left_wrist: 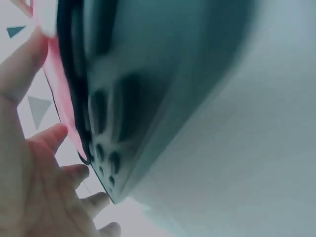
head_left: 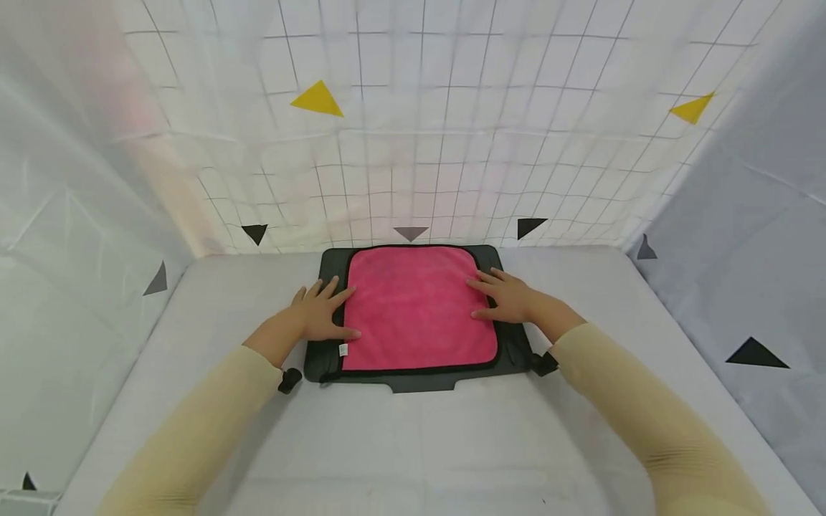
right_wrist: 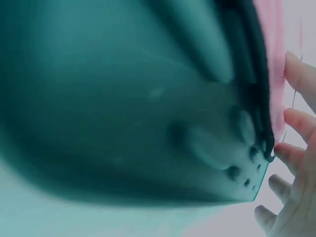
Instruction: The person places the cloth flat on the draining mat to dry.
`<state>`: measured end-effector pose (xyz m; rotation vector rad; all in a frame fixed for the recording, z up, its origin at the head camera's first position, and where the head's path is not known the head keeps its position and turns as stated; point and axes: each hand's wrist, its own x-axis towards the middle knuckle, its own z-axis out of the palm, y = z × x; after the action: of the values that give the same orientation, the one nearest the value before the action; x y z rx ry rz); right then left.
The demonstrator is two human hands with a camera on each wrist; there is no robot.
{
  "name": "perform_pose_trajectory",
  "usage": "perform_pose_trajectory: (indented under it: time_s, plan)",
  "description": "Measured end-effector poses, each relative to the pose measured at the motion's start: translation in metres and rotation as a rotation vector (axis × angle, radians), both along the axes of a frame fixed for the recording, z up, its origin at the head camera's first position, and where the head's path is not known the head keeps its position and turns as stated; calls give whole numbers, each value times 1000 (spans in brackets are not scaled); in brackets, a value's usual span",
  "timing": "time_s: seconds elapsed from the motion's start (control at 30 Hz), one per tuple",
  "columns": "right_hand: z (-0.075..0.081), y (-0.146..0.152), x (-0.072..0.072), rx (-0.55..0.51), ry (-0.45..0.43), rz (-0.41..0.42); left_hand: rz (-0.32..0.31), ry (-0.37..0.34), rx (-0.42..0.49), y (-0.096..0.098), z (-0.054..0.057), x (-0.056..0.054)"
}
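A bright pink cloth (head_left: 419,308) with black edging is spread flat over a dark, rounded-corner board (head_left: 422,383). A small white tag (head_left: 343,350) shows at the cloth's lower left. My left hand (head_left: 315,315) has its fingers spread, with thumb and index fingertips on the cloth's left border. Opposite it, my right hand (head_left: 510,297) lies at the right border with straight fingers, several tips on the pink fabric. Both wrist views look along the board's side, where raised ridges (left_wrist: 126,108) and oval bumps (right_wrist: 210,148) stand out. Neither hand curls round anything.
The board lies on a white-covered table (head_left: 413,451) near a white gridded back sheet (head_left: 413,143). Pale side sheets (head_left: 742,272) flank the table. Black and yellow triangles (head_left: 319,99) mark the sheets. A dark wrist strap piece (head_left: 290,380) hangs below the left wrist.
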<state>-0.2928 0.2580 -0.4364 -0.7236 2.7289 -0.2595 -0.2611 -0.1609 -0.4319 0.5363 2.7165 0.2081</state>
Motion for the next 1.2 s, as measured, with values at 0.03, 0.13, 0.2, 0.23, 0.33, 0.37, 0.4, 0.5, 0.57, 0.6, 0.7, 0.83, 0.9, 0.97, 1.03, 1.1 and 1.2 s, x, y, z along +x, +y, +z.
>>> perform_pose_trajectory:
  time_s: [0.03,0.13,0.2,0.23,0.33,0.37,0.4,0.5,0.57,0.6,0.7,0.83,0.9,0.97,1.03,1.1,1.2]
  plan:
    - [-1,1,1,7,-2,-6,-8,-2,-4,0,0,3]
    - [-4,4,3,19,-29,-45,-15,-6,-19,-1,-1,10]
    - [-6,6,3,20,-46,-61,-10,0,-15,-2,-1,12]
    - [-6,7,4,22,-52,-64,-6,2,-11,-3,-2,12]
    - [-7,9,6,21,-57,-53,-4,10,3,-5,-2,14]
    - [-7,9,7,20,-52,-46,-2,10,4,-6,-3,15]
    - [-7,10,8,17,-48,-41,-3,13,7,-8,-4,16]
    - [-6,13,14,12,-45,-39,-10,20,18,-11,-8,21]
    - [-6,17,19,8,-37,-37,-16,24,31,-13,-9,25]
    - [-6,19,21,4,-34,-38,-22,28,40,-13,-10,27]
    - [-8,26,27,-4,-14,-34,-37,43,53,-14,-10,35]
    - [-9,33,36,-4,16,-27,-52,58,71,-18,-11,43]
    - [-8,37,41,-7,22,-28,-53,67,93,-21,-12,46]
    - [-5,40,47,-11,33,-28,-51,87,113,-27,-12,50]
    - [-1,44,52,-22,38,-48,-40,114,126,-33,-11,54]
    - [3,50,57,-25,49,-76,-21,133,141,-41,-9,57]
    - [9,60,62,-20,64,-126,13,158,160,-53,-4,62]
